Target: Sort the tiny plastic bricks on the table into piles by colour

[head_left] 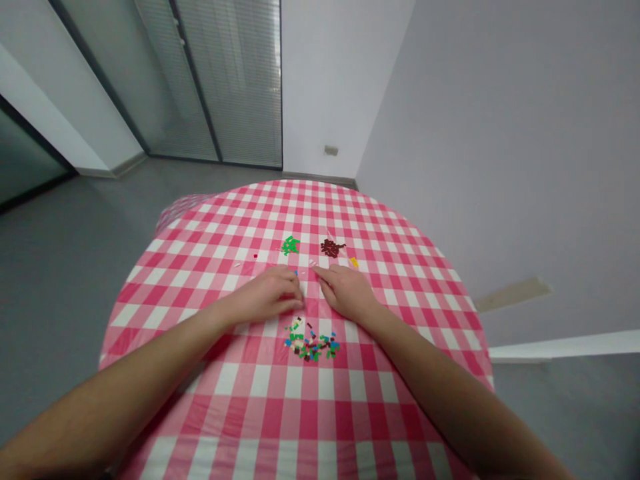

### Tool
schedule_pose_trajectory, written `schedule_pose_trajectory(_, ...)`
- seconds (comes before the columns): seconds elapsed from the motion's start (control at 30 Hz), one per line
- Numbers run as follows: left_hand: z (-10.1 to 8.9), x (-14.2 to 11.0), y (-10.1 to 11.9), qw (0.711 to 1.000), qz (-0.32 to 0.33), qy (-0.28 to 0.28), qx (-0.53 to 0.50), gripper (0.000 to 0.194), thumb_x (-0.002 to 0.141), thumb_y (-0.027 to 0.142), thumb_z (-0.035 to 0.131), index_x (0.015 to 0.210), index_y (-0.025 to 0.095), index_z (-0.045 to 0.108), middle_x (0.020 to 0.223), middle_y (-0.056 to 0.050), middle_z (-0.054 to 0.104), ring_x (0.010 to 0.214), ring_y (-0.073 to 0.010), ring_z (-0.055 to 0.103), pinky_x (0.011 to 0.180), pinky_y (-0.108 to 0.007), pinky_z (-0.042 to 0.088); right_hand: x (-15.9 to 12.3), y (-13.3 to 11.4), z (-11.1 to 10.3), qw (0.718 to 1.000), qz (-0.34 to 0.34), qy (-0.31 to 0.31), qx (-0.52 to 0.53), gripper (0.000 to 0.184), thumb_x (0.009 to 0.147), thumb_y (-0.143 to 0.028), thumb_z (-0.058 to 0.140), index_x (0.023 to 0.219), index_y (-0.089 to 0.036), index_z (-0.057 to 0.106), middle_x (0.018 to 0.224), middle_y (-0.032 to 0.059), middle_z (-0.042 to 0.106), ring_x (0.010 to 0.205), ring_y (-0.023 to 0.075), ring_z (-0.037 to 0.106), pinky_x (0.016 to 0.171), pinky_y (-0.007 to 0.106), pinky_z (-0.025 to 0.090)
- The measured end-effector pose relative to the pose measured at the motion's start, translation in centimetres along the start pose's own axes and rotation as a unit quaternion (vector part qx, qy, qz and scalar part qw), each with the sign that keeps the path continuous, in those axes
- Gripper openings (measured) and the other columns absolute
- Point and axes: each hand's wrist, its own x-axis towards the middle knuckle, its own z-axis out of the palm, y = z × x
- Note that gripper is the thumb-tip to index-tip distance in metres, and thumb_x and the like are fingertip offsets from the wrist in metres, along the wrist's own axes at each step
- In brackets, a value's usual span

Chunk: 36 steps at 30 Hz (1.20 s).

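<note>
Small toy building bricks lie on a checked tablecloth in colour groups. My left hand [277, 291] rests on the cloth with its fingers loosely bent and the thumb apart from them; no brick shows in it. A blue brick [295, 273] lies at its fingertips. My right hand [350, 292] has its index finger stretched out to some white or clear bricks [313, 263], and its thumb is spread away. Beyond the hands are a green brick pile [290, 246] and a dark brown brick pile [331, 248]. Nearer me lies a mixed-colour brick pile [314, 347].
A few yellow bricks [355, 263] lie right of the brown pile, and a red brick [255, 256] lies left of the green one. The round table [200, 400] has a pink-and-white cloth. A wall [500, 167] rises at the right, glass doors [230, 87] behind.
</note>
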Motion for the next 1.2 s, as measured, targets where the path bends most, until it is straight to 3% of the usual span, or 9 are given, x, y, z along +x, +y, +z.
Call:
schedule_pose_trajectory(0.17, -2.3, -0.8, -3.4, 0.975, -0.157, 0.125, 0.100, 0.019, 0.093, 0.028, 0.063, 0.082, 0.018, 0.075, 0.085, -0.006, 0.072, 0.085, -0.0204, 0.063, 0.084, -0.035, 0.047, -0.4, 0.0, -0.2, 0.994, -0.087, -0.021, 0.056, 0.032, 0.099, -0.022, 0.049, 0.118, -0.019, 0.075, 0.098, 0.0090, 0.075, 0.090, 0.0196, 0.065, 0.076, 0.029, 0.045)
schedule_pose_trajectory(0.3, -2.4, -1.1, -5.1, 0.954, -0.223, 0.125, 0.157, 0.022, 0.091, 0.028, 0.062, 0.079, 0.017, 0.077, 0.082, -0.008, 0.072, 0.078, -0.0216, 0.064, 0.078, -0.035, 0.047, -1.1, -0.7, -0.8, 0.975, -0.172, -0.067, 0.122, 0.030, 0.093, -0.017, 0.053, 0.111, -0.021, 0.078, 0.090, 0.0056, 0.075, 0.081, 0.0166, 0.064, 0.072, 0.027, 0.043)
schedule_pose_trajectory(0.53, -1.9, -1.1, -5.3, 0.949, -0.227, 0.088, 0.200, 0.030, 0.093, 0.030, 0.056, 0.079, 0.018, 0.079, 0.082, -0.011, 0.075, 0.082, -0.0252, 0.066, 0.078, -0.036, 0.048, -1.7, -1.8, -1.4, 0.965, -0.216, -0.101, 0.111, 0.035, 0.091, -0.015, 0.053, 0.113, -0.026, 0.078, 0.085, 0.0036, 0.073, 0.074, 0.0150, 0.062, 0.063, 0.026, 0.036)
schedule_pose_trajectory(0.73, -1.9, -1.0, -4.9, 0.952, -0.209, 0.078, 0.208, 0.028, 0.093, 0.029, 0.056, 0.081, 0.019, 0.080, 0.083, -0.009, 0.075, 0.082, -0.0232, 0.067, 0.080, -0.035, 0.048, -1.5, -2.0, -1.4, 0.967, -0.209, -0.124, 0.081, 0.034, 0.092, -0.017, 0.054, 0.115, -0.026, 0.078, 0.086, 0.0037, 0.074, 0.074, 0.0152, 0.062, 0.063, 0.026, 0.036)
schedule_pose_trajectory(1.2, -1.7, -0.9, -4.5, 0.959, -0.200, 0.080, 0.183, 0.025, 0.093, 0.027, 0.057, 0.087, 0.016, 0.079, 0.088, -0.011, 0.076, 0.085, -0.0251, 0.067, 0.082, -0.038, 0.049, -1.3, -0.2, -1.4, 0.976, -0.137, -0.130, 0.111, 0.039, 0.095, -0.017, 0.052, 0.126, -0.026, 0.073, 0.100, 0.0061, 0.080, 0.084, 0.0192, 0.070, 0.077, 0.031, 0.049)
